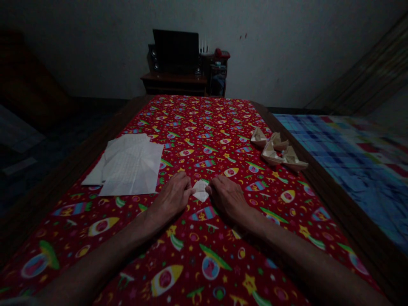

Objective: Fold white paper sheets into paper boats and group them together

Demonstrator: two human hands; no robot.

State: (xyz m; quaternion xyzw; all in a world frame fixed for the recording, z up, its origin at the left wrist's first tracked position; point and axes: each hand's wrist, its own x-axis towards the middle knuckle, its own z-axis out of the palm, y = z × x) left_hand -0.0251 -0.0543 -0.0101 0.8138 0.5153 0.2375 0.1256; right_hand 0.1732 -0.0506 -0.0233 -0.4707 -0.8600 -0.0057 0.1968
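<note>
Head view: the folded paper (200,192) lies on the red patterned cloth (191,231), at the clock centre for the positions below. It is small, off-white and roughly diamond-shaped, one point towards 12 o'clock and a blunter one towards 6 o'clock. Faint crease lines cross its upper face; it appears low and nearly flat, though its side corners are partly covered by the digits. Number of layers cannot be determined in the dim light. Left hand (174,191), at 9 o'clock: fingers curled inward, thumb extended, pinching the near side corner. Right hand (227,193), at 3 o'clock: fingers bent and drawn together, pinching the opposite corner; its thumb is largely hidden. At 10 o'clock, beyond the left hand, sits a stack of loose sheets (132,168), pale, fanned unevenly, with faint line markings on the upper ones. At 2 o'clock stands a close group of four folded paper shapes (272,157), beige, peaked and raised, well apart from the right hand. At 12 o'clock, past the table, a dark monitor (176,50).
</note>
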